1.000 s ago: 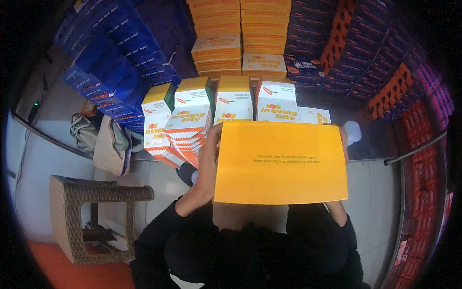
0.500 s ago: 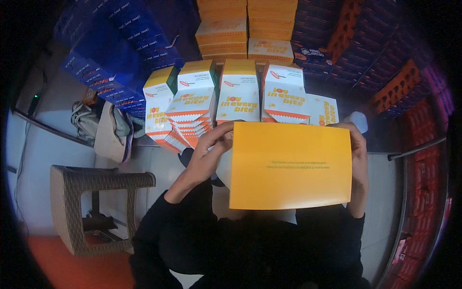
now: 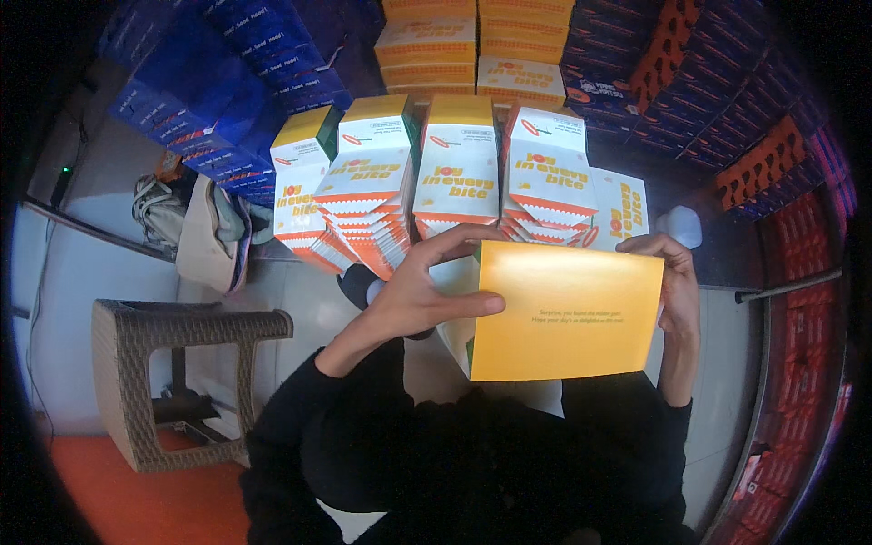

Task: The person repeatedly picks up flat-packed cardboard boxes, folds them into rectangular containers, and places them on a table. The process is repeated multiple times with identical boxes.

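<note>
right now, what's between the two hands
A yellow carton fills the stretch between the left hand and the right hand, held at both ends; the head view shows it.

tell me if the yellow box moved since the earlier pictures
Yes. Judged against the brown stool, the yellow box has shifted to the right and a little toward the person.

Two short lines of small dark print cross the yellow carton (image 3: pixel 568 295). Chunky yellow lettering (stacked in three lines) marks the white cartons (image 3: pixel 459 200), and pale lettering the blue boxes (image 3: pixel 195 113).
</note>
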The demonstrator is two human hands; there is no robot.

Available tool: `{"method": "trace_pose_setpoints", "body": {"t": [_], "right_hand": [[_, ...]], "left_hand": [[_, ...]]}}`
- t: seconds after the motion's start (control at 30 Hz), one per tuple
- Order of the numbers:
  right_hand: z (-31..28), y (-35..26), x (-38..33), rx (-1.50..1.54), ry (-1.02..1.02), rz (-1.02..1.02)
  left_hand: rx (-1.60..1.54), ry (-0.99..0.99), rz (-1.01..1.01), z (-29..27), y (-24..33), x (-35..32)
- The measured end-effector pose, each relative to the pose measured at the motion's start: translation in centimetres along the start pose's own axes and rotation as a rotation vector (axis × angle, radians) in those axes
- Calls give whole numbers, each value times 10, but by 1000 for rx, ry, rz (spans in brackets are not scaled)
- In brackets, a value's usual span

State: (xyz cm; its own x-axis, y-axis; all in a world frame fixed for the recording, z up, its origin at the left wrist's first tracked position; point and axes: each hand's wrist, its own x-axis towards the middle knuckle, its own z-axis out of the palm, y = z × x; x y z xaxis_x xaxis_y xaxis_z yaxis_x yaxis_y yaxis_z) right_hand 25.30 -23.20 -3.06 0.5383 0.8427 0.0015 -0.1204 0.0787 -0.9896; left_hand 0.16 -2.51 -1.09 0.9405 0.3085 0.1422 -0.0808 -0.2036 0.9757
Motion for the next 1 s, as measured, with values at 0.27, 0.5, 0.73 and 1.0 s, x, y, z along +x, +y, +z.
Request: {"method": "trace_pose_setpoints", "body": {"t": [0.27,0.5,0.73,1.0], "right_hand": [[14,-15,-2,-169,40,-38],[76,-43,-17,-1262,-459,-490],[91,-30,-7,-1011,-284,-490],[118,-21,-1,-288,-150,-317]], "left_hand": [[68,22,-93,-3,-2,0],[88,97,-164,1,-2,7],[-627,72,-152,-8,15,7],[-216,263,317,30,20,32]]}}
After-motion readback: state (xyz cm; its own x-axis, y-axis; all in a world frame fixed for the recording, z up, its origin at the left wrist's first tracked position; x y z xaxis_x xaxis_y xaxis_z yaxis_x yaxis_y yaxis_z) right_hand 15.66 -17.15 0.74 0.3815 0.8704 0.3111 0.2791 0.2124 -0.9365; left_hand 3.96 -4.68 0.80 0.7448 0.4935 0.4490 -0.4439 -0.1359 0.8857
